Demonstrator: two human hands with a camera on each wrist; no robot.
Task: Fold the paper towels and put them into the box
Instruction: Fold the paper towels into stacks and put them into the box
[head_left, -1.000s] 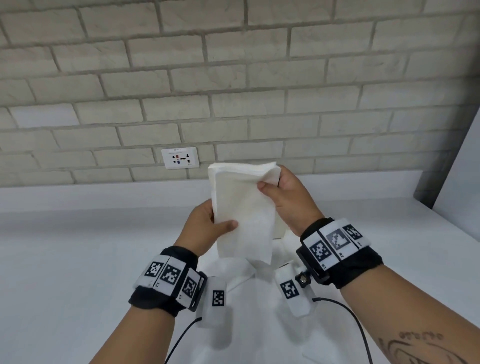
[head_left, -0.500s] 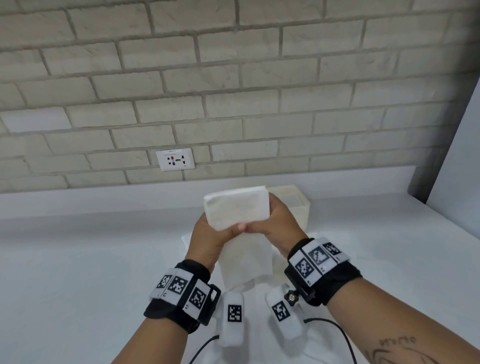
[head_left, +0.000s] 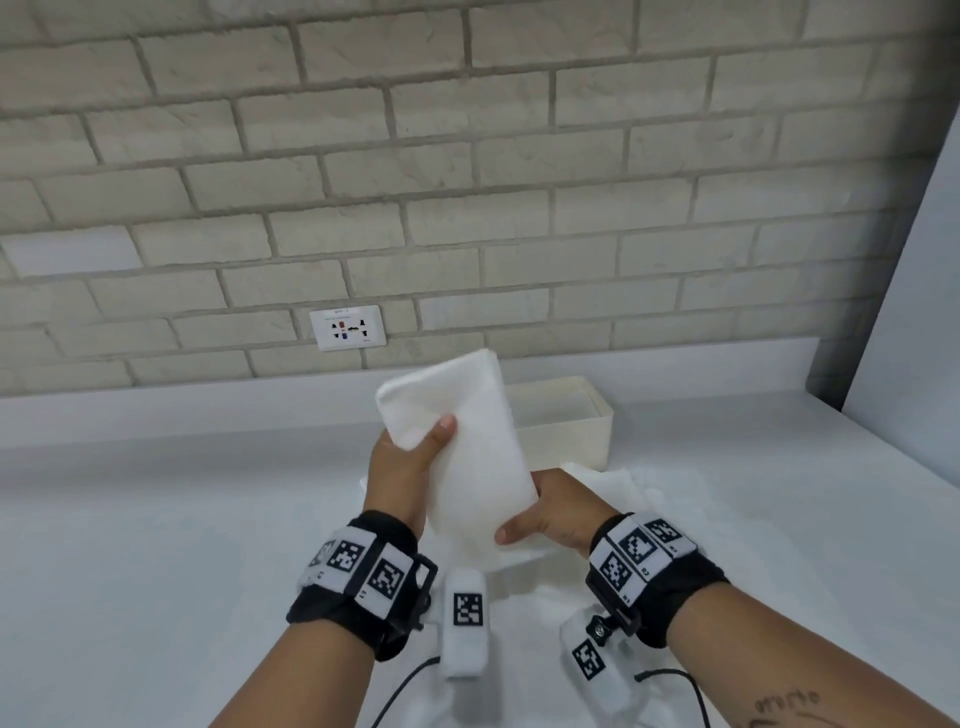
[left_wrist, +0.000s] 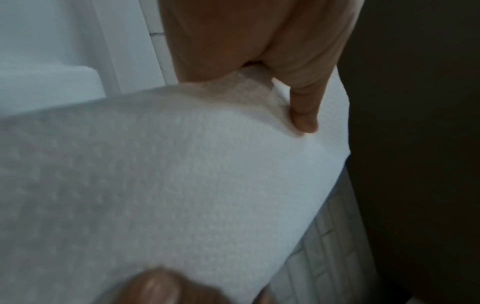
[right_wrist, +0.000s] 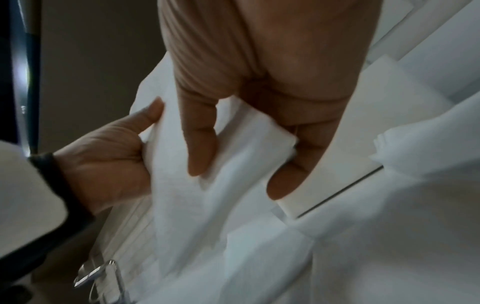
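Both hands are up off the counter with one folded paper towel (head_left: 470, 457) held in the air between them, tilted, its far end leaning left. The left hand (head_left: 402, 467) grasps the upper left part, thumb pressed on the near face and fingers behind. The right hand (head_left: 553, 512) pinches the lower right corner, thumb in front and fingers wrapped under, as the right wrist view shows plainly. The towel hangs just near of the box (head_left: 569, 423), which sits open on the counter (head_left: 156, 519) on the far right side of the hands, close to the wall.

What could go wrong? The fold looks soft and puffy, not creased flat, so if either grasp loosens on the way over, I'd expect the layers to spring apart. The towel also looks about as long as the box, so going in crooked could catch an end on the rim and buckle it.

Around the work: a loose heap of unfolded towels (head_left: 634, 499) lies on the counter below and right of the hands, touching the near wall of the box. A trailing corner could snag or drag that heap. A wall socket (head_left: 347, 327) sits on the brick wall at far left, well clear. The path to the box looks open.
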